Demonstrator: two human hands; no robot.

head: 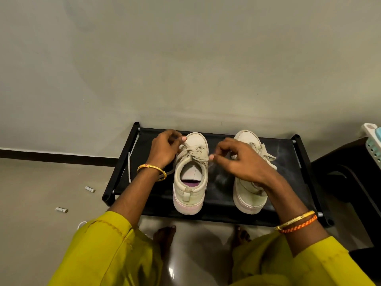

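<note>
Plain grey wall fills the upper half of your view, and it meets a grey floor along a dark skirting strip. A low black shoe rack stands against that wall, right in front of your bare feet.

Two beige sneakers sit on the rack's top shelf with their toes towards the wall. You are working on the left sneaker, which stands near the middle of the shelf with its heel tab facing you. The right sneaker stands apart from it, partly hidden behind your right wrist.

Your left hand is at the left side of that sneaker's lacing. Its fingers are curled, and thumb and forefinger pinch the shoelace. Your right hand is on the other side, with thumb and forefinger pinching the lace end just off the sneaker's right edge. Its other fingers are bent loosely above the shelf.

A gold bangle circles your left wrist. Your right wrist carries a gold bangle and an orange thread band. A white cord hangs by the rack's left rail. Two batteries lie on the floor to the left, well apart from the rack. A pale plastic basket shows at the right edge.
</note>
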